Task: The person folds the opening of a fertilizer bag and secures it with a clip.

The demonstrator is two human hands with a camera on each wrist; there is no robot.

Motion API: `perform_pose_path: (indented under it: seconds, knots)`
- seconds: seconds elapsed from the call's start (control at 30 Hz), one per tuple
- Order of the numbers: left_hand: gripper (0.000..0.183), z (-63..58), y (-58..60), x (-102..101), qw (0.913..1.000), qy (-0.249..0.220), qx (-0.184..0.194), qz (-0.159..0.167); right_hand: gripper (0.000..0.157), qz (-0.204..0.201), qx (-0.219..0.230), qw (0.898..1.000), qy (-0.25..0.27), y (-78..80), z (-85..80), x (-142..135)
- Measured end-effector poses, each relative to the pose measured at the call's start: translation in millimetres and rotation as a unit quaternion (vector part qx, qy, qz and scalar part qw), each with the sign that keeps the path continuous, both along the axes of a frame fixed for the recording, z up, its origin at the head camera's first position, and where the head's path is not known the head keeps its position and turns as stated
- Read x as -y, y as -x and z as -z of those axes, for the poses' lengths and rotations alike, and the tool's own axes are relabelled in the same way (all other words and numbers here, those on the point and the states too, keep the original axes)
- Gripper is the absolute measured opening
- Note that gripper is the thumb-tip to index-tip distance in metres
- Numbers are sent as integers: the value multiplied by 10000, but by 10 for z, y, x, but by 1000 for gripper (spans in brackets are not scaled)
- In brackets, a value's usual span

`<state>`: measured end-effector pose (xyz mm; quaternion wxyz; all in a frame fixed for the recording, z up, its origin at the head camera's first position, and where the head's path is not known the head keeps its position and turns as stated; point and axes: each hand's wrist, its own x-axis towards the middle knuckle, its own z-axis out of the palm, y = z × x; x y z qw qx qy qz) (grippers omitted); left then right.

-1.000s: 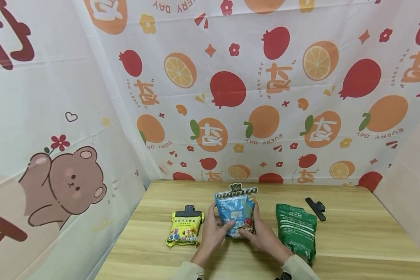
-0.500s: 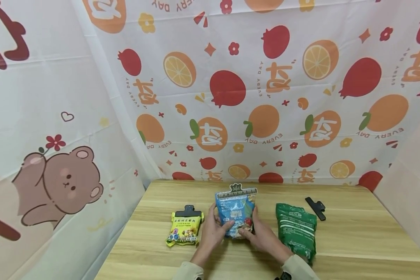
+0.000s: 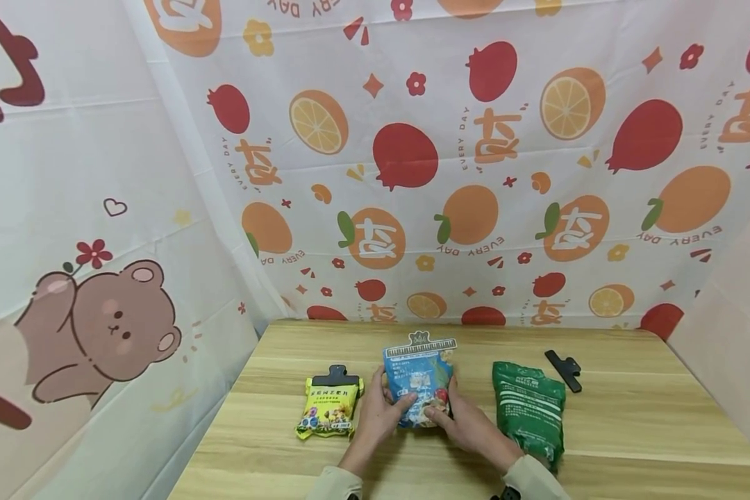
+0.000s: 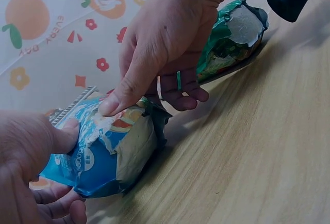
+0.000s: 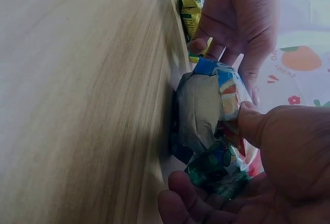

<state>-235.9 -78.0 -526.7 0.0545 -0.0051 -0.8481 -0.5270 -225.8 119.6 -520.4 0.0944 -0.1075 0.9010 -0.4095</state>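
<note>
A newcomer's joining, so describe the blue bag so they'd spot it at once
Find the wooden table before the fruit-print curtain; look between the yellow bag and green bag. There the left hand and right hand hold the blue bag. Its clip bears a piano-key strip; the yellow bag wears a plain black clip, the green bag none.

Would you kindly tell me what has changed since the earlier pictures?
In the head view, the top of the blue plastic bag and its piano-patterned clip have shifted slightly left and down. The left hand and right hand still hold it; the yellow plastic bag, green plastic bag and loose black bar-shaped clip stayed put.
</note>
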Motion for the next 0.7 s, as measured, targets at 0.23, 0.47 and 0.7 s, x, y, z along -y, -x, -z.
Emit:
perform_pose_path:
  seconds: [0.23, 0.47, 0.7]
  knots:
    - [94, 4, 8, 9, 9999, -62, 86, 112, 93, -149, -185, 9997, 113, -5, -2, 7]
    - [94, -8, -4, 20, 9998, -62, 83, 145, 100, 260, 251, 9993, 115, 17, 10, 9]
    - [89, -15, -8, 8, 9996, -183, 150, 133, 100, 357, 269, 9989, 136, 23, 15, 0]
